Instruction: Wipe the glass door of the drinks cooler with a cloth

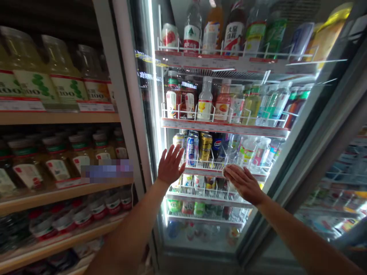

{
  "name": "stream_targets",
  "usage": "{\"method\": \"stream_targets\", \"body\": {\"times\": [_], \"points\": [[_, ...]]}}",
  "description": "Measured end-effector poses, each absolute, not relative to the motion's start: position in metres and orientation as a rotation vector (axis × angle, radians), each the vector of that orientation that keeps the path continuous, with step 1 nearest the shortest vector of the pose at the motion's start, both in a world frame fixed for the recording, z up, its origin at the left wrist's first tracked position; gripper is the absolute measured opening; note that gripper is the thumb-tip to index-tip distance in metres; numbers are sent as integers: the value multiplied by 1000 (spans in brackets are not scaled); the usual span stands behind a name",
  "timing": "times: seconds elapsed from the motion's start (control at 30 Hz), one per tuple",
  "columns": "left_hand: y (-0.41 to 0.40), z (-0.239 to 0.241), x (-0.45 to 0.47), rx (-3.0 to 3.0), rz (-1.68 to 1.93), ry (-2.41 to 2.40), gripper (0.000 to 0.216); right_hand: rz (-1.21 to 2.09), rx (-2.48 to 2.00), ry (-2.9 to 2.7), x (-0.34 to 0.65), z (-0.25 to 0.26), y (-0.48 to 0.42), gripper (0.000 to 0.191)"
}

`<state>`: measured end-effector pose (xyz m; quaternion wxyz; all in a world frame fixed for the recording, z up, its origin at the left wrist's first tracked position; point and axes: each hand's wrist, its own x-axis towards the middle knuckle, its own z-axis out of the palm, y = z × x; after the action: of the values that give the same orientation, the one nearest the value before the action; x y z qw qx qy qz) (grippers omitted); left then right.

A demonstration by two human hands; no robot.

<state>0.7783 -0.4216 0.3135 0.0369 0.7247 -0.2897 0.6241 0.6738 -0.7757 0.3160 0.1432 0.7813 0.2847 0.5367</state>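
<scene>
My left hand [171, 165] is raised with its fingers spread, held flat against or just in front of the glass door [200, 238] of a lit drinks cooler. Behind its fingers stand a blue-and-purple can [192, 149] and a gold can [206, 147]. Further right, my right hand [247, 185] lies flat toward the same glass, fingers together. A pale cloth [225, 170] shows at its fingertips, mostly hidden under the palm. Near that hand, behind the glass, are clear bottles [247, 149] on the middle shelf.
Upper cooler shelves carry several bottles, such as a yellow-labelled one [204, 101]. To the left, wooden shelves [57, 117] hold large juice bottles [64, 78] and jars. A metal door frame [289, 194] runs along the right, with another cooler [338, 191] beyond it.
</scene>
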Motion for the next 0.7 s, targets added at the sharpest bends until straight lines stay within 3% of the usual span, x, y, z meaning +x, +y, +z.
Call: {"method": "stream_targets", "body": {"times": [0.07,0.2,0.27,0.4,0.47,0.63,0.7], "points": [[-421,313,779,2230,1905,-886,75,1553,2261,742,672,321,-792,58],[-421,311,782,2256,1907,-862,75,2028,2219,302,676,356,-829,61],[-421,310,784,2260,1904,-860,75,2078,2225,290,672,339,-832,65],[-421,309,785,2282,1872,-850,72,1592,2316,671,652,260,-819,65],[-421,309,784,2292,1868,-843,69,1420,2321,747,646,248,-820,64],[-423,310,783,2271,1906,-843,72,1898,2277,319,662,302,-832,68],[-423,309,782,2288,1871,-836,70,1979,2293,359,666,300,-818,70]]}}
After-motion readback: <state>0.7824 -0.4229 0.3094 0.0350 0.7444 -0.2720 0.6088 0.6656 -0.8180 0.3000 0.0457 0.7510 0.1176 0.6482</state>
